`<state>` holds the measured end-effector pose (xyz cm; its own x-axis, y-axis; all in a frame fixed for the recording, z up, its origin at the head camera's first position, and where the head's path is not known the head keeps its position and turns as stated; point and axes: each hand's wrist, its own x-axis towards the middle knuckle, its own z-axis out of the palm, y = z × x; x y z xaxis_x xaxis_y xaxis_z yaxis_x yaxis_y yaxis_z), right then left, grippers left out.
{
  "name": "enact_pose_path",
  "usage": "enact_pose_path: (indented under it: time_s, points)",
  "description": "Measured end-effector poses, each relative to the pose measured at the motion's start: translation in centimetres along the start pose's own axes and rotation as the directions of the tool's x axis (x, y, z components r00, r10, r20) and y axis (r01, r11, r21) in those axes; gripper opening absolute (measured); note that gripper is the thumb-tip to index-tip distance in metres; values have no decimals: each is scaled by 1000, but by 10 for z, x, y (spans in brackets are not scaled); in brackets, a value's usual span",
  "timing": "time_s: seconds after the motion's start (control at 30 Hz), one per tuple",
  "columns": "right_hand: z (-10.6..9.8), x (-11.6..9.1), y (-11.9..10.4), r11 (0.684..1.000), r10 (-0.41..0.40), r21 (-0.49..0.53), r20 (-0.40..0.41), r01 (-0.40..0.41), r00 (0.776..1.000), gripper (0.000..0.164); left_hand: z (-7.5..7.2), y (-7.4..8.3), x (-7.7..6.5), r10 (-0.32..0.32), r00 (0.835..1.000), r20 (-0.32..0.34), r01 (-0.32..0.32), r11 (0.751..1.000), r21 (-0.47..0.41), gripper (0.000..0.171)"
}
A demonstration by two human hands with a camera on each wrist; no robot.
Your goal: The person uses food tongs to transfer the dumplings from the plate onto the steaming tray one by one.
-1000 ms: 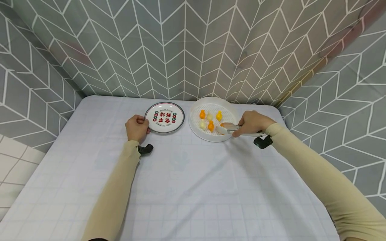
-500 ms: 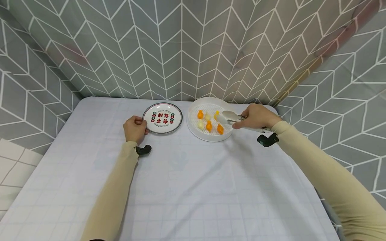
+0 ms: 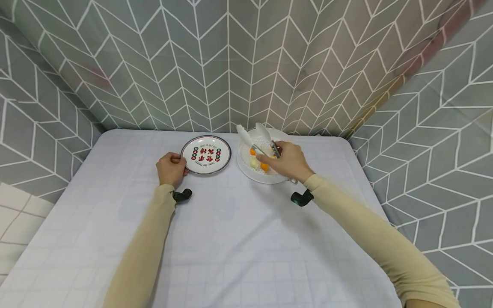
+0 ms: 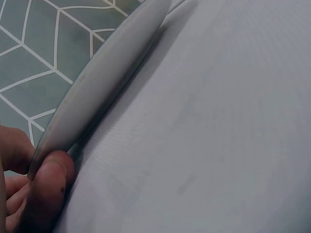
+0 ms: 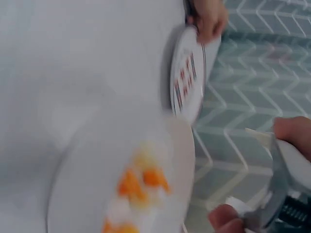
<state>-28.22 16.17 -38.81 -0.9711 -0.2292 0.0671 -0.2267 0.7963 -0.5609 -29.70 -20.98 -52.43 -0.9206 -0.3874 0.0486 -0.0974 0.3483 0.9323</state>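
My left hand [image 3: 171,169] pinches the left rim of a round white plate [image 3: 206,155] with red characters and a dark edge line; the left wrist view shows the plate [image 4: 104,80] edge-on between thumb and fingers. In my right hand [image 3: 290,161] are metal tongs [image 3: 245,136] with pale broad tips, held over a round white tray [image 3: 252,174] with a perforated base. The tips stand apart and I see nothing between them. In the tray lie small orange pieces [image 3: 264,167] and pale yellow pieces [image 3: 254,163], partly hidden by the hand and tongs. The right wrist view is blurred.
Plate and tray stand side by side near the back edge of a table with a white cloth [image 3: 231,239]. A grey chevron-patterned curtain [image 3: 231,64] hangs just behind, and similar cloth [image 3: 431,171] runs along the right side.
My right hand has swung left across the tray, carrying the tongs, whose tips are now spread wider and point toward the curtain. The left hand keeps its hold on the plate.
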Motion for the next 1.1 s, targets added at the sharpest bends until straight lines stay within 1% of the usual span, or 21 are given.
enact_pose_path:
  time_s: [0.1, 0.23, 0.4, 0.53, 0.6, 0.73, 0.83, 0.93, 1.0, 1.1]
  points:
    - [27, 1, -16, 997, -23, 69, -30, 25, 999, 70, -2, 1, -1, 2, 1000, 0, -2, 1000, 5, 24]
    - [56, 2, -36, 991, -46, 121, -32, 50, 998, 78, -1, -1, -3, 5, 1000, 4, -5, 1000, 3, 25]
    - [84, 6, -60, 981, -74, 176, -9, 75, 997, 86, 0, -3, -3, 7, 1000, -9, -7, 1000, -18, 22]
    - [103, 12, -74, 980, -89, 178, -9, 89, 996, 89, -1, -4, -2, 18, 1000, -11, -18, 999, -35, 21]
    - [112, 16, -79, 985, -94, 142, -17, 95, 995, 91, -1, -5, -2, 24, 1000, -12, -24, 999, -46, 21]
    - [132, 27, -82, 994, -106, 24, -28, 106, 994, 95, -1, -5, -2, 35, 999, -28, -37, 997, -65, 21]
    - [147, 34, -82, 990, -118, -82, -35, 115, 992, 96, 0, -4, -2, 38, 999, -34, -40, 998, -56, 20]
    - [160, 38, -79, 981, -122, -159, -36, 115, 992, 95, 1, -4, -2, 40, 999, -34, -42, 998, -50, 20]
    - [166, 40, -77, 977, -124, -180, -34, 116, 992, 94, 1, -4, -2, 41, 999, -32, -43, 998, -51, 20]
    - [171, 43, -75, 972, -131, -200, -43, 120, 990, 95, 0, -4, -2, 44, 999, -32, -46, 998, -53, 20]
